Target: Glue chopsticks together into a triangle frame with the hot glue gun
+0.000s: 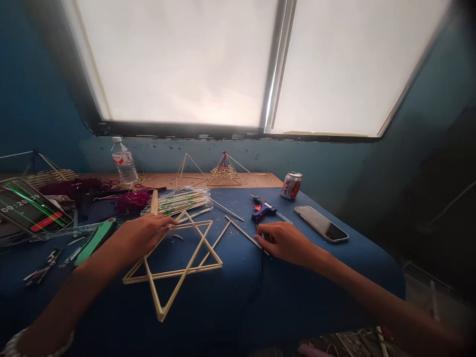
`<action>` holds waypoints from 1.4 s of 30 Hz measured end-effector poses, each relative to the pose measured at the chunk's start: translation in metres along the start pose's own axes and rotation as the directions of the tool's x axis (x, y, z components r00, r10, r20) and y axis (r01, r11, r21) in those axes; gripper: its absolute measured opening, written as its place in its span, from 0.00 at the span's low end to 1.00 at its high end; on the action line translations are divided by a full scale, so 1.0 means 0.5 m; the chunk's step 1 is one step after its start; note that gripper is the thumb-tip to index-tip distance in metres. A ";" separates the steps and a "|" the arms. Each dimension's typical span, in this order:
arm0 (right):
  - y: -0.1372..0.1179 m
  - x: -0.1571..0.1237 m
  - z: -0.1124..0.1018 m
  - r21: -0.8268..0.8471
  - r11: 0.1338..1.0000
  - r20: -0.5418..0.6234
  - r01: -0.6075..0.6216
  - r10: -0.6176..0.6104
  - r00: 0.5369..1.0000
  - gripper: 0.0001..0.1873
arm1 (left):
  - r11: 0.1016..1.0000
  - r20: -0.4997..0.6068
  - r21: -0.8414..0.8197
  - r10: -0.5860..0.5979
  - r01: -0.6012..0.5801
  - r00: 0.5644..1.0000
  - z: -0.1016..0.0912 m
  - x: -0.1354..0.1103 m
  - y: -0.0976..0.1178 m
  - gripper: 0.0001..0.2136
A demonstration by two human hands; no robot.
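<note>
My left hand (143, 234) rests over the upper corner of a flat stick frame (174, 272) made of thin pale wooden sticks in overlapping triangles. A thicker wooden rod (153, 202) rises just behind my left fingers; I cannot tell if they grip it. My right hand (278, 242) pinches the end of a thin wooden stick (243, 234) that forms a V with a second stick (214, 243). Close beyond my right fingers lies a blue hot glue gun (262, 208), its cord trailing down the blue cloth.
Beyond lie a smartphone (322, 223), a soda can (291, 185), a wrapped stick bundle (178, 203), and stick pyramids (225, 171) on a plywood board (260, 179). Leftward are a water bottle (124, 161), dark red yarn (134, 201), a timer-showing phone (31, 206), and a green-handled tool (94, 242).
</note>
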State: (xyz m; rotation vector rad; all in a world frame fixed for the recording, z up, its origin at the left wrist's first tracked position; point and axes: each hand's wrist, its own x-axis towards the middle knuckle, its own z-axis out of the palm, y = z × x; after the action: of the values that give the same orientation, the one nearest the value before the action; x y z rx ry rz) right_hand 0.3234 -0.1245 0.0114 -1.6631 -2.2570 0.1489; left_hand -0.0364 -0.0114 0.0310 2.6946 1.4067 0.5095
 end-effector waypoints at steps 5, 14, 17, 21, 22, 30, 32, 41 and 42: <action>0.002 -0.015 -0.001 0.034 0.999 0.036 -0.009 0.008 0.999 0.13 | 0.995 -0.013 0.089 -0.042 0.043 0.999 0.002 -0.003 0.016 0.15; 0.039 -0.038 0.017 -0.025 1.000 -0.104 -0.004 0.002 0.995 0.24 | 0.998 -0.050 0.063 0.009 -0.006 0.999 0.014 -0.011 -0.002 0.15; 0.055 -0.050 0.014 -0.034 0.999 -0.123 -0.028 0.024 0.992 0.27 | 0.996 -0.134 0.082 -0.019 0.030 0.991 0.014 -0.010 -0.002 0.13; 0.058 -0.056 0.002 -0.157 0.987 -0.111 -0.034 0.017 0.994 0.28 | 0.994 -0.082 0.087 -0.052 0.059 0.995 0.010 -0.012 -0.007 0.13; 0.054 -0.055 -0.002 -0.201 0.979 -0.103 -0.031 0.010 0.995 0.28 | 0.994 -0.043 0.090 -0.055 0.059 0.998 0.008 -0.014 -0.009 0.14; -0.022 -0.004 0.005 -0.187 0.981 -0.063 0.059 -0.072 0.995 0.11 | 0.970 -0.055 0.226 -0.081 0.091 0.995 -0.011 -0.038 0.002 0.18; -0.040 0.022 0.018 -0.201 0.965 -0.044 0.167 -0.179 0.983 0.12 | 0.972 -0.042 0.217 -0.082 0.089 0.996 -0.012 -0.039 0.005 0.18; -0.053 0.142 0.046 -0.335 0.875 0.111 0.350 -0.333 0.937 0.13 | 0.993 0.006 0.014 -0.117 0.117 0.993 0.003 -0.039 0.001 0.18; -0.046 0.148 0.045 -0.331 0.870 0.126 0.367 -0.344 0.930 0.13 | 0.993 0.000 0.007 -0.119 0.119 0.993 0.004 -0.039 0.004 0.18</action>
State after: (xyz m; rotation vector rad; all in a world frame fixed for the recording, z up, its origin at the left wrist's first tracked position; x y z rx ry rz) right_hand 0.2757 -0.0594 0.0116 -1.3663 -2.7178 -0.3124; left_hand -0.0445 -0.0282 0.0245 2.5947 1.5599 0.4952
